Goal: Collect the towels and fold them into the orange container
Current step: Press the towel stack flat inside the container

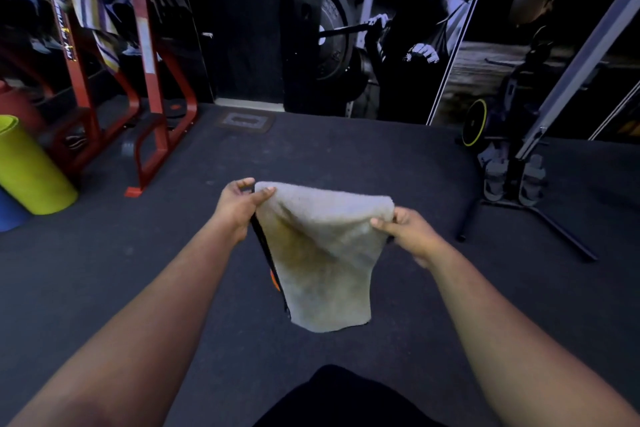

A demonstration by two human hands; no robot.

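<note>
Item 1: yellow-green rolled mat (33, 172), far left, lying tilted on the dark floor (346, 156), well apart from the work.

Item 2: red steel frame (152, 87), left background, upright. A striped towel (88, 7) hangs over gear beside it, not yet collected by the look of it.

Item 3: left hand (239, 206). Thumb and fingers pinch the upper left corner of the towel; the grip is closed on cloth.

Item 4: beige towel (322, 253), centre, held in the air over the floor, touching nothing else. Its top edge runs between the 2 hands, slightly lower at the right. Its long axis hangs downward from that edge, toward the person. A dark strip with a trace of orange (273, 276) shows along its left edge; what that is cannot be told.

Item 5: right hand (405, 229). Fingers curl round the upper right corner, clamped on cloth.

Item 6: black equipment stand (519, 191), right, near a wall mural.

Item 7: orange container. Not seen in this view, unless the orange trace is part of it.

Relation governing the next move: both hands sit level at the 2 top corners, equally near, with all the loose cloth below them. A fold would likely call for bringing the corners together.
</note>
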